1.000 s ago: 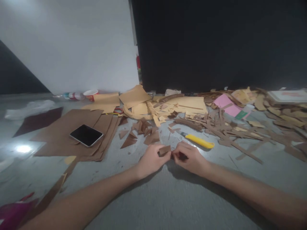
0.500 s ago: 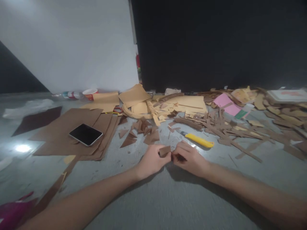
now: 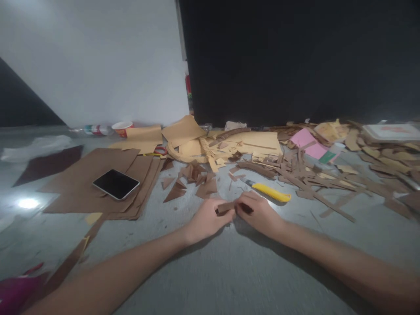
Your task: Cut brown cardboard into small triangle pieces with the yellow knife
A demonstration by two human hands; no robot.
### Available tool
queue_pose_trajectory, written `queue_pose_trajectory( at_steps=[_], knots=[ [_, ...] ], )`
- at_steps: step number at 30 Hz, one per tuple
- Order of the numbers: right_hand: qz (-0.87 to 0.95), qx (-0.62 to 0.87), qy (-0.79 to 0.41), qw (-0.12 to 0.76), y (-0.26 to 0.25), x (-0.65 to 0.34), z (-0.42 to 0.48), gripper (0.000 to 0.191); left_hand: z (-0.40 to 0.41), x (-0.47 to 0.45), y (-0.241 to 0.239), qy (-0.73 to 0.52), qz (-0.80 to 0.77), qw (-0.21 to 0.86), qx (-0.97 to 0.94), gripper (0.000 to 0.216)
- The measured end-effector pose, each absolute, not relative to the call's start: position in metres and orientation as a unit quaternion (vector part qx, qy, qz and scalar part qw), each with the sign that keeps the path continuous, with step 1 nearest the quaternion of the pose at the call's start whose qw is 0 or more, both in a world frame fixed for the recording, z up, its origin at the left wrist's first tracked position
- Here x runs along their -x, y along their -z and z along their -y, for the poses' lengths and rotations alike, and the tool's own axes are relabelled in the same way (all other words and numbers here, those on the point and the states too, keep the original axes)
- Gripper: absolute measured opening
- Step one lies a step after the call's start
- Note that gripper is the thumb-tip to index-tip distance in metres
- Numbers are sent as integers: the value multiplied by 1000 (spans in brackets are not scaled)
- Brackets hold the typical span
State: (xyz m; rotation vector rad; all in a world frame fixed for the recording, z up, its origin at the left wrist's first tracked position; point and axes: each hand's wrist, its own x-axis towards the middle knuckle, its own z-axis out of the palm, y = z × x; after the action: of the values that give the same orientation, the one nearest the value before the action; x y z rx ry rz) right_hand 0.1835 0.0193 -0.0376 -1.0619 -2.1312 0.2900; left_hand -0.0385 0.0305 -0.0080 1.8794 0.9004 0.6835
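Between my two hands is a small piece of brown leather-like sheet [image 3: 226,207], partly hidden by my fingers. My left hand [image 3: 207,222] is closed around its left part. The fingers of my right hand [image 3: 257,213] pinch its right end, close against the left fingertips. Just beyond the right hand lies a yellow utility knife [image 3: 271,192] with its blade pointing left. Several brown triangular pieces [image 3: 197,175] lie beyond my left hand.
A phone [image 3: 116,184] rests on stacked brown sheets [image 3: 78,175] at left. Brown offcuts [image 3: 315,175] spread over the right side. Tan sheets [image 3: 262,142], scissors [image 3: 159,151] and a red-and-white cup [image 3: 122,128] stand toward the back. A magenta object [image 3: 19,291] is at lower left.
My right fingers have closed in over the right end of the brown piece, which now sits lower and flatter between the hands. The view has shifted very slightly.
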Motion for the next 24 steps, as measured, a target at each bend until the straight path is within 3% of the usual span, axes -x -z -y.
queue_pose_trajectory(
  at_steps=[10,24],
  knots=[
    [788,415,-241,385,28,-183,-18,16,-32,41,7,-281,-383,479,-738,32],
    [802,381,-237,394,25,-184,-15,12,-34,42,13,-299,-377,460,-746,29]
  ],
)
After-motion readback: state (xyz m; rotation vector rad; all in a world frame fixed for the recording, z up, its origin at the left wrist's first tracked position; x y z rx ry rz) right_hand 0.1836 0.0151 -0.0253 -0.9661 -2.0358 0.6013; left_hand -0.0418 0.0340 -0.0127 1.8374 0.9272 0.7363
